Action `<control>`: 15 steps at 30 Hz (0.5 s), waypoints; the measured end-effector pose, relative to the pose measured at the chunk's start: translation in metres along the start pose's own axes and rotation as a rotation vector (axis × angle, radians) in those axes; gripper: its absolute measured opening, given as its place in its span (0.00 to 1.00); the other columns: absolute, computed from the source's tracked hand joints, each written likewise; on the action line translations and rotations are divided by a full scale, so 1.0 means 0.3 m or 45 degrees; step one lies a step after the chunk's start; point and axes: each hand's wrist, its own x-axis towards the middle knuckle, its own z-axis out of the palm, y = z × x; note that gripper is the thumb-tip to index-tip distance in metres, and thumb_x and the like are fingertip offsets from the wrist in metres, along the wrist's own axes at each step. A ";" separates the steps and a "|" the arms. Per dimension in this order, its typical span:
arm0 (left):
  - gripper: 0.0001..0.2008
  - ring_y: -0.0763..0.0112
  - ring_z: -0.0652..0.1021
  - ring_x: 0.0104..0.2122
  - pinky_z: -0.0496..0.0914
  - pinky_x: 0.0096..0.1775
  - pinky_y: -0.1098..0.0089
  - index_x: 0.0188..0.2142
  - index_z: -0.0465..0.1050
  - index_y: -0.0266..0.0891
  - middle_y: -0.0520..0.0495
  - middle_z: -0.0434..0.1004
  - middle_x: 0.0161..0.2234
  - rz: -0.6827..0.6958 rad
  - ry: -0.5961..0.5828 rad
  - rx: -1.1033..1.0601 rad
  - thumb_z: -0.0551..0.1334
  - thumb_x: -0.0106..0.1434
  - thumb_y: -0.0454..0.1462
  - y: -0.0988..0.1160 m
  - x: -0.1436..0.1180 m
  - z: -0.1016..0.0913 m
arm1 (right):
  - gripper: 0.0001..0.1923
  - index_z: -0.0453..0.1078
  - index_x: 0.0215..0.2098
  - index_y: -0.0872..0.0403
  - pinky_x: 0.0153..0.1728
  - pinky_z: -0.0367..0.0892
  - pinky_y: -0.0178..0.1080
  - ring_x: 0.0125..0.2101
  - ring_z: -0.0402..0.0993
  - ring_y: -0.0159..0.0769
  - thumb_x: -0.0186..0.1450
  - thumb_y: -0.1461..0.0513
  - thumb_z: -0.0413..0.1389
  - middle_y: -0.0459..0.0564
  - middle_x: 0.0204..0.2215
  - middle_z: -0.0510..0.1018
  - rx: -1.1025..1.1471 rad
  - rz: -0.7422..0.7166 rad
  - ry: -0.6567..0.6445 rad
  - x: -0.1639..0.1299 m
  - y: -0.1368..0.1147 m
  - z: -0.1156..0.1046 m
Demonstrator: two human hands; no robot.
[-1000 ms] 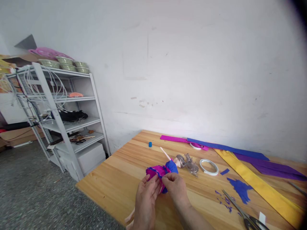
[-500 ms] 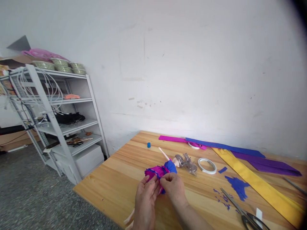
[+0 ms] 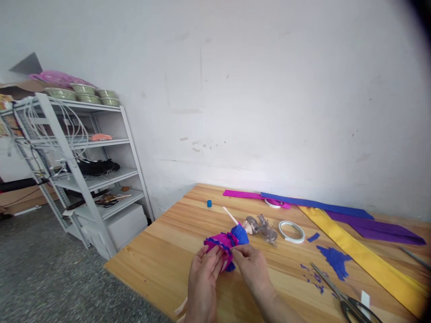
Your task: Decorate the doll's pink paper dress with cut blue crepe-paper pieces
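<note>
1. Fingers first: my left hand point(image 3: 203, 280) and right hand point(image 3: 253, 268) sit at the lower centre of the frame, both pinching the magenta crepe-paper skirt with blue trim point(image 3: 218, 243) on a small plastic doll point(image 3: 235, 233) lying on the wooden tabletop point(image 3: 161, 255).
2. Doll's long axis runs diagonally, from its legs under my left wrist at the bottom edge up and right to the grey-haired head point(image 3: 259, 225); one thin arm points to the upper left.
3. Skirt lies just above both sets of fingertips; the two hands look equally near, left on the frame-left side of the skirt, right on its frame-right side.
4. Count, as far as I see: one doll, two white tape rings point(image 3: 291, 232) point(image 3: 273, 203), one small blue cap point(image 3: 209, 203), one pair of scissors point(image 3: 343, 298) at lower right.
5. Paper strips at right: one magenta point(image 3: 240, 194), one blue point(image 3: 319, 208), one yellow point(image 3: 363, 258), one purple point(image 3: 387, 231); blue scraps point(image 3: 333, 260) are too many to count.
</note>
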 end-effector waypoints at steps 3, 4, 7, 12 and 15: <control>0.20 0.59 0.77 0.41 0.72 0.42 0.63 0.44 0.59 0.38 0.37 0.76 0.41 0.025 -0.002 0.086 0.63 0.53 0.29 -0.004 0.002 0.002 | 0.12 0.76 0.25 0.53 0.31 0.64 0.35 0.30 0.74 0.40 0.56 0.57 0.52 0.48 0.25 0.79 0.014 0.002 -0.025 0.000 -0.004 -0.002; 0.21 0.59 0.78 0.39 0.72 0.41 0.63 0.44 0.59 0.38 0.37 0.76 0.40 0.037 -0.002 0.130 0.64 0.52 0.30 -0.007 0.005 0.002 | 0.12 0.76 0.25 0.53 0.31 0.64 0.35 0.30 0.74 0.40 0.56 0.58 0.52 0.47 0.25 0.79 0.022 -0.004 -0.034 0.000 -0.006 -0.002; 0.24 0.61 0.79 0.35 0.73 0.37 0.66 0.44 0.60 0.36 0.39 0.78 0.35 0.091 0.015 0.291 0.66 0.49 0.32 -0.018 0.021 0.002 | 0.12 0.76 0.24 0.52 0.29 0.63 0.34 0.27 0.73 0.38 0.56 0.59 0.51 0.46 0.22 0.78 0.041 -0.018 -0.054 0.001 -0.010 -0.002; 0.24 0.60 0.78 0.38 0.72 0.37 0.68 0.43 0.63 0.35 0.41 0.78 0.31 0.176 0.057 0.568 0.66 0.46 0.30 -0.034 0.051 0.003 | 0.10 0.76 0.22 0.52 0.26 0.63 0.33 0.24 0.72 0.36 0.53 0.61 0.52 0.45 0.20 0.78 0.055 -0.005 -0.058 0.013 0.000 0.005; 0.23 0.59 0.77 0.41 0.72 0.37 0.68 0.44 0.63 0.35 0.41 0.78 0.30 0.179 0.067 0.642 0.65 0.46 0.28 -0.034 0.056 0.008 | 0.09 0.75 0.21 0.53 0.24 0.63 0.32 0.23 0.72 0.34 0.52 0.62 0.52 0.45 0.20 0.78 0.059 0.027 -0.088 0.023 0.009 0.011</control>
